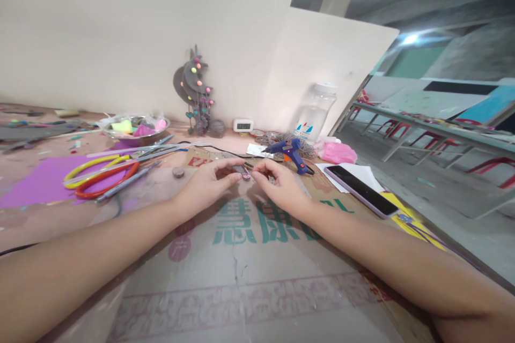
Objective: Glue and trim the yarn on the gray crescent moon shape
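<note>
Left hand (215,178) and right hand (277,183) both pinch one small pinkish piece (246,176) above the cardboard (241,262); a light, level grip best keeps it steady.

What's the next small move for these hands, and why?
I'd probably steady the small purple piece with the left hand and let the right hand adjust it slightly. Both hands' fingertips are close together at that piece, while the blue glue gun lies beyond them, unheld. The exact grip is too small to tell.
</note>
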The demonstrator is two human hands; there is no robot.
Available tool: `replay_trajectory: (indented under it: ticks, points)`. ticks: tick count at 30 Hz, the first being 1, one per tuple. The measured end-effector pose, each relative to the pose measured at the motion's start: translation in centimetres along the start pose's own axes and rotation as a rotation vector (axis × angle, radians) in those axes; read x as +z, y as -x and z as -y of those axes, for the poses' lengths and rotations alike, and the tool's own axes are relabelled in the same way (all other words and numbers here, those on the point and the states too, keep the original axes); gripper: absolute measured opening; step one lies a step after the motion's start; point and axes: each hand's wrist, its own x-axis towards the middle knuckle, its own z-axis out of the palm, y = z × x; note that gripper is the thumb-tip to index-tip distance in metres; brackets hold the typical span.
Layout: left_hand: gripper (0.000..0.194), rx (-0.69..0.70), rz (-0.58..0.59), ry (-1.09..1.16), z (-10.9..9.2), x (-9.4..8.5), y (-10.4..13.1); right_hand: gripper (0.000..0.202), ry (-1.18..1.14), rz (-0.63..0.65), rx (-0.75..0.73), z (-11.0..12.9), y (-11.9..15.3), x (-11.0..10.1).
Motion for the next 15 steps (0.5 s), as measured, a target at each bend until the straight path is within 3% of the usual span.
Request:
replay_trajectory:
  ticks: [15]
  points:
    - [0.036, -0.013, 0.003, 0.110, 0.08, 0.14, -0.07, 0.012, 0.027, 0.045, -0.013, -0.99, -0.32, 0.51]
